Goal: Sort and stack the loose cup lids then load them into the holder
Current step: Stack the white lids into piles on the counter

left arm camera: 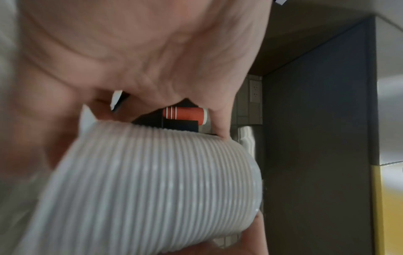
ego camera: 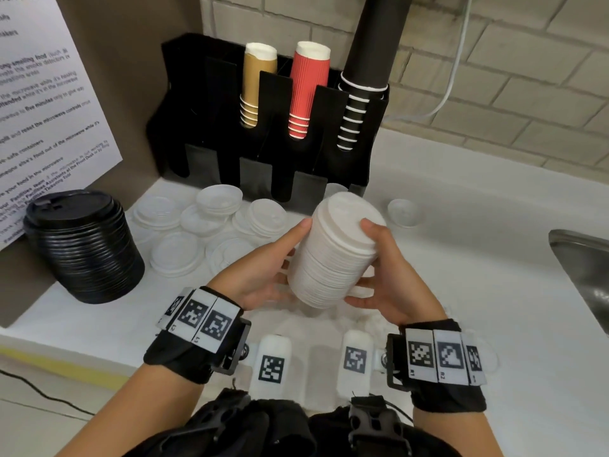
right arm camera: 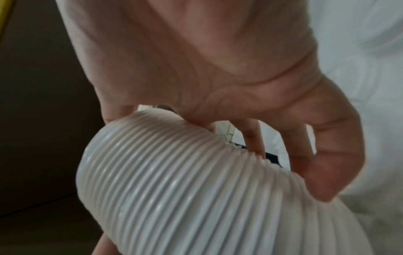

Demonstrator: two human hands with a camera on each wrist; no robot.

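Both hands hold a tall stack of white lids (ego camera: 333, 255) above the white counter, tilted with its top toward the holder. My left hand (ego camera: 270, 262) grips its left side, thumb up along the stack (left arm camera: 157, 186). From the right, my right hand (ego camera: 385, 272) clasps it, thumb on the top lid and fingers curled round the ribbed side (right arm camera: 185, 189). The black holder (ego camera: 273, 133) stands at the back wall with gold, red and black cups in its upper slots. Several loose white lids (ego camera: 204, 225) lie in front of it. A stack of black lids (ego camera: 82, 245) stands at the left.
One single white lid (ego camera: 404, 211) lies to the right of the holder. A steel sink (ego camera: 586, 272) cuts into the counter at the far right. A printed notice (ego camera: 43, 103) hangs on the brown wall at left. A white cable (ego camera: 451, 80) hangs on the brick wall.
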